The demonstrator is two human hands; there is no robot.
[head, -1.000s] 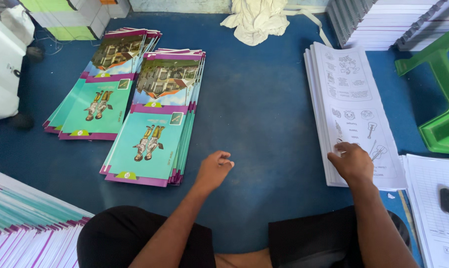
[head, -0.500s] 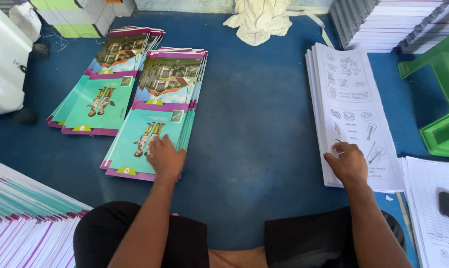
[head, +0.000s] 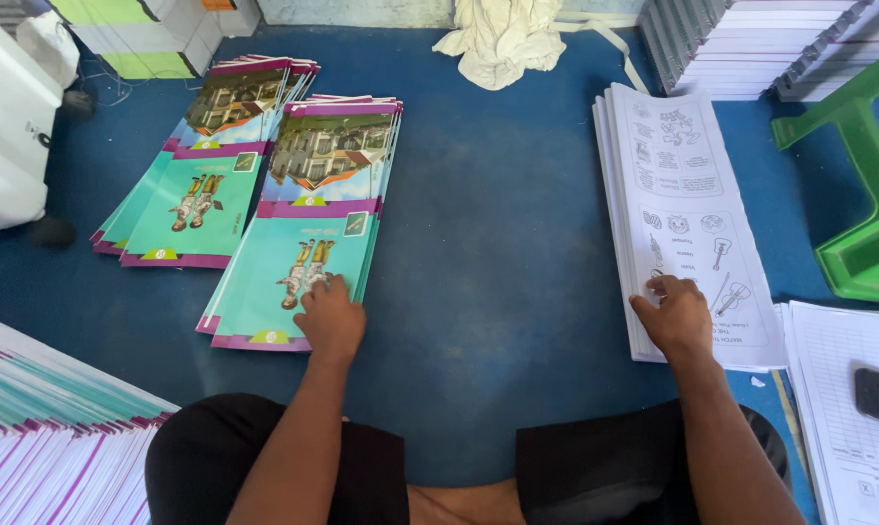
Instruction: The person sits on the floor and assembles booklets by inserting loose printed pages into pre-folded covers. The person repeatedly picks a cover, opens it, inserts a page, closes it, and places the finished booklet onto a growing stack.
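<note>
Since a second ago: left hand point(head: 331, 318) is now lying on the near stack of colour covers point(head: 303, 228), having crossed over from the bare blue floor point(head: 498, 243).
Left grip: fingers are resting flat on the top cover, clasping nothing.
Right grip: right hand point(head: 675, 316) is pressing open-fingered on the stack of printed sheets point(head: 683, 209), not closing on any.
Position: both stacks are lying under the palms, well apart.
Risk: flat fingers are likely dragging several glossy covers together, fanning the pile.

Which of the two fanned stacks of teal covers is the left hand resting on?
The left hand rests on the nearer, right-hand stack of teal covers; the farther left stack lies untouched.
</note>
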